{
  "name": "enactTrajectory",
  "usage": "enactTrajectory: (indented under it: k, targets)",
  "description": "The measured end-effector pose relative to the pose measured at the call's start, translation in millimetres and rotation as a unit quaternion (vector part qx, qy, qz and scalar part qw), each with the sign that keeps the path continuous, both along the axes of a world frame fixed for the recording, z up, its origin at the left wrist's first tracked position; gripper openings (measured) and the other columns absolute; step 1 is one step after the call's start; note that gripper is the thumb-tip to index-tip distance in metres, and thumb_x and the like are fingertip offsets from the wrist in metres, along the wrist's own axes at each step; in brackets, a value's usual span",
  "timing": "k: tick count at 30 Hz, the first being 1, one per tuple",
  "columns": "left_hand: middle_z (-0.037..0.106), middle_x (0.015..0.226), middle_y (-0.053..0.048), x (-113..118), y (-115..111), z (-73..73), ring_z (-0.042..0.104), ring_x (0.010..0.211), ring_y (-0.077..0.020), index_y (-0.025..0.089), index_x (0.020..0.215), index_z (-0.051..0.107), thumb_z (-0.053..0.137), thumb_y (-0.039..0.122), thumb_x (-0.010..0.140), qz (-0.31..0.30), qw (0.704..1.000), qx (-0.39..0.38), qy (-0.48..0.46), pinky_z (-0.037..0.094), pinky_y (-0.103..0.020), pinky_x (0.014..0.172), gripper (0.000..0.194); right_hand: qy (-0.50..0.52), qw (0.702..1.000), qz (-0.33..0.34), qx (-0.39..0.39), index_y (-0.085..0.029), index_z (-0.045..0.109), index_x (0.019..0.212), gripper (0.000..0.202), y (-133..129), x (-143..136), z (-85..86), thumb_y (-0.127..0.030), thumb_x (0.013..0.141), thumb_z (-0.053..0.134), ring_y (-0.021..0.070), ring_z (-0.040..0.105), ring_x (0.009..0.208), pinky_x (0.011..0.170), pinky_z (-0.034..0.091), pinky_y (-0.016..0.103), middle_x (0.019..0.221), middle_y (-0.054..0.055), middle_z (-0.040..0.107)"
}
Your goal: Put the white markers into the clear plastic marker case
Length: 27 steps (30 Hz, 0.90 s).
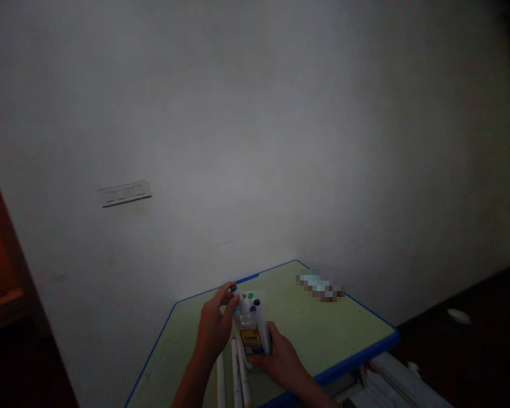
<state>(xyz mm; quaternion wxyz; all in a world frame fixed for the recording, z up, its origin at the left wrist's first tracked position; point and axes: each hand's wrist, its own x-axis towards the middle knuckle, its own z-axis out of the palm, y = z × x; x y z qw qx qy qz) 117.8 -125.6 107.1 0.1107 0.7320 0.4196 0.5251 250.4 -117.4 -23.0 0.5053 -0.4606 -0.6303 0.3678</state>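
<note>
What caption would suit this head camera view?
Left hand at a dark cap, right hand holding a marker pack, over a blue-edged table.

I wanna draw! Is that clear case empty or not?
Not empty: the clear case has green, purple and black marker ends at its top.

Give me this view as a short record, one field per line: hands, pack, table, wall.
Left hand: fingertips on a teal-capped pen at the pack's top
Right hand: grips the pack low on its side
Pack: clear, labelled, tilted; green, black and purple caps showing
Table: pale green top, blue edge; white pens lying near the left forearm; pixelated item
Wall: plain, with a plate
</note>
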Motion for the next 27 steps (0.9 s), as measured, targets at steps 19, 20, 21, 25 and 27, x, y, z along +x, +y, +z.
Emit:
enactTrajectory:
  k: [19,20,21,25,27]
  targets:
    - [0.066,0.082,-0.008,3,2,-17.6,0.059,0.08,-0.0233,0.022,0.08,0.066,0.054,0.025,0.079,0.022,0.985,0.094,0.145,0.046,-0.036,0.073,0.013,-0.005,1.0,-0.01,0.008,-0.021,0.047,0.092,0.044,1,-1,-2.7,-0.019,0.055,0.07,0.0183,0.059,0.076,0.061,0.039,0.023,0.086,-0.001,0.064]
    - [0.066,0.09,-0.009,-1,1,-19.1,0.058,0.086,-0.0236,0.022,0.085,0.066,0.053,0.026,0.08,0.014,0.986,0.095,0.138,0.046,-0.038,0.079,0.015,-0.002,1.0,-0.007,0.007,-0.021,0.047,0.093,0.044,1,0,-2.5,-0.019,0.055,0.07,0.018,0.059,0.075,0.061,0.039,0.023,0.086,-0.001,0.064]
    - [0.065,0.097,-0.009,-6,0,-22.2,0.057,0.094,-0.0239,0.022,0.091,0.065,0.052,0.027,0.08,0.013,0.987,0.096,0.126,0.044,-0.04,0.085,0.018,0.001,1.0,-0.003,0.007,-0.022,0.047,0.093,0.044,1,0,-2.2,-0.018,0.055,0.069,0.0177,0.059,0.075,0.061,0.039,0.022,0.086,-0.001,0.064]
    - [0.06,0.109,-0.011,-43,-3,-57.8,0.052,0.106,-0.0251,0.019,0.097,0.063,0.05,0.039,0.079,0.108,0.992,0.056,0.038,0.039,-0.046,0.095,0.03,-0.003,1.0,-0.001,0.006,-0.022,0.048,0.095,0.045,1,0,-0.6,-0.019,0.055,0.07,0.018,0.059,0.077,0.063,0.04,0.022,0.088,-0.001,0.064]
    - [0.064,0.105,-0.011,-65,-3,-88.3,0.057,0.101,-0.0263,0.018,0.095,0.064,0.049,0.044,0.077,0.14,0.989,-0.013,0.035,0.043,-0.046,0.091,0.035,-0.008,1.0,-0.004,0.01,-0.022,0.048,0.095,0.045,0,0,-0.1,-0.02,0.055,0.07,0.0183,0.059,0.078,0.063,0.04,0.022,0.088,-0.001,0.064]
